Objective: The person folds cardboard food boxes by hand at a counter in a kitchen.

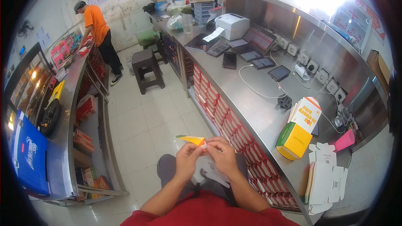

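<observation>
Over my lap, a small yellow, orange and green paperboard carton (192, 139) is pinched between the fingertips of both hands. My left hand (187, 160) grips its near left side. My right hand (223, 157) holds a white flap at its right end, and the fingers hide part of the folds. White unfolded carton blanks (216, 172) lie on my lap beneath. To the right on the steel counter (251, 100), a yellow and green carton (293, 141) has several printed pieces standing in it. A stack of flat white carton blanks (326, 179) lies near the counter's front end.
A pink cup (344, 140) lies tilted by the blanks. Phones, cables, a tablet (259, 37) and a label printer (232, 26) occupy the counter. Red-and-white boxes (232, 125) fill the shelf below. Ahead stands a dark stool (147, 70); a person in orange (97, 28) works at the left counter.
</observation>
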The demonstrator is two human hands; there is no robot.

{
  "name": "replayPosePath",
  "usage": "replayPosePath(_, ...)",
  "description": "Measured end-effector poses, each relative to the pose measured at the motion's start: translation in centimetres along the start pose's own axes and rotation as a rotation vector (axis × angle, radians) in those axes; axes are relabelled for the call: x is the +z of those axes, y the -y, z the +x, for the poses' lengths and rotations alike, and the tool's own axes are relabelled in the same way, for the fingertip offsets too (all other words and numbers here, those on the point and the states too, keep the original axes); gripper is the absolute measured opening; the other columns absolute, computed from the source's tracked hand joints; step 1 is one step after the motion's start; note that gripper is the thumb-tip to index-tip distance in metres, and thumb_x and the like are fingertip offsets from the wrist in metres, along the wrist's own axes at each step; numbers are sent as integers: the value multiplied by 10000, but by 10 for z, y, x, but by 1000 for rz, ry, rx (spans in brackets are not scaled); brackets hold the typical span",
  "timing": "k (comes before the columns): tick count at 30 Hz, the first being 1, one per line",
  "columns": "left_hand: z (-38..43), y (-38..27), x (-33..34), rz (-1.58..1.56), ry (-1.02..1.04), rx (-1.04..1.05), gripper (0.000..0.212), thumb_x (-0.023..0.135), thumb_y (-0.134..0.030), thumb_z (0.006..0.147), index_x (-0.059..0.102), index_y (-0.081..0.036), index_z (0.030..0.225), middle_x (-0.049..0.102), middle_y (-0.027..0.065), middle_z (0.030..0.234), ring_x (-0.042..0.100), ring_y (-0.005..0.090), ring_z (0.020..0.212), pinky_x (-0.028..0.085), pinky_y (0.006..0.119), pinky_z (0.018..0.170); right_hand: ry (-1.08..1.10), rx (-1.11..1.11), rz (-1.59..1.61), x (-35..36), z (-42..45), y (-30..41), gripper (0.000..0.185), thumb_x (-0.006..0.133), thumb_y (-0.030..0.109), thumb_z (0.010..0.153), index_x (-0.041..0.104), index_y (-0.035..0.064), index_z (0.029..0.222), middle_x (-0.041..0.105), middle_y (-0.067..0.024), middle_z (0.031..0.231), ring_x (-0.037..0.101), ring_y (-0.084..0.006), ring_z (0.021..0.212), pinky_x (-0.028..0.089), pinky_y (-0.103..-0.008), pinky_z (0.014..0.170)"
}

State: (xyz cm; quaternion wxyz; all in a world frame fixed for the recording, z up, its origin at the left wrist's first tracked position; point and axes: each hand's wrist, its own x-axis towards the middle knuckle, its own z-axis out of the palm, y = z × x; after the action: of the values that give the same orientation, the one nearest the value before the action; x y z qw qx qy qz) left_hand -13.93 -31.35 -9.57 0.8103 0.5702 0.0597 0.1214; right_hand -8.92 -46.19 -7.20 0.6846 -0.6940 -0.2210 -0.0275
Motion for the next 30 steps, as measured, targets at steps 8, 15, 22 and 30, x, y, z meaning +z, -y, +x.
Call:
replayPosePath(8,2,3,2,45,63,22,169,642,-119,1040,618,23,1129,716,110,1061,702,179,935,601,357,878,-75,48,77,2,-5,6,140,669,57,961,735,-35,1043,676,-111,1102,675,-177,960,560,-304,814)
replayPosePath(15,-1,-2,5,-77,-16,63,204,708,-63,982,611,13,1144,714,131,1126,702,188,964,603,363,875,61,8,-53,-9,1,6,142,677,108,955,740,-1,1019,682,-118,1067,656,-238,1016,531,-342,873)
replayPosePath(22,-10,-11,5,-178,-23,115,199,708,60,928,658,-10,1108,713,103,1111,689,174,992,563,325,912,168,-148,-213,-16,3,19,122,703,118,925,740,29,999,681,-111,1023,637,-309,979,502,-398,882)
replayPosePath(30,-1,-13,-2,-113,-6,47,147,645,14,987,661,-8,1131,710,84,1090,680,158,975,571,333,889,115,-306,-355,-8,0,28,104,729,69,906,729,11,991,674,-118,1024,653,-296,988,525,-363,864)
